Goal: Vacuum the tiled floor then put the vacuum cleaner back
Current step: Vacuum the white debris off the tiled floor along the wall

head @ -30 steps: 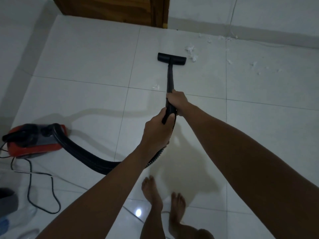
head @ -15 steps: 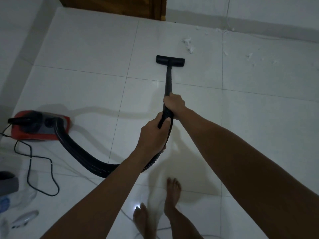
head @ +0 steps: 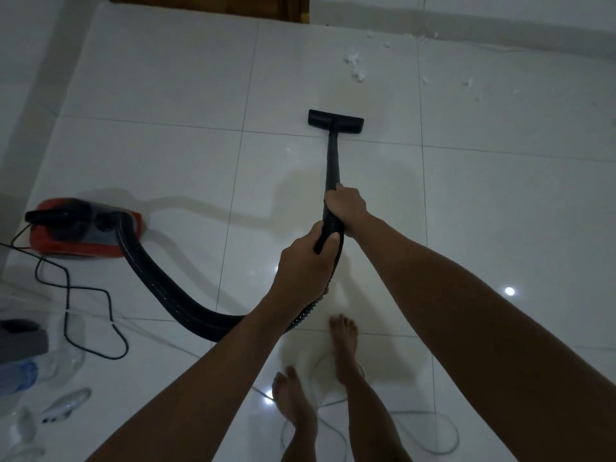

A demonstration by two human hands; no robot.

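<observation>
Head view: we grip wand (head: 333, 161), right hand (head: 346, 206) ahead of left hand (head: 308, 263). Nozzle (head: 335, 121) on tile, short of white fluff (head: 355, 66). Canister (head: 83, 233) left of wand. Risk: bare feet (head: 345, 345) snagging white cable (head: 416, 438) behind wand.

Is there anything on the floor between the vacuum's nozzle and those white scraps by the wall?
Nothing visible. Only bare tile lies between the nozzle and the white scraps just beyond it.
</observation>
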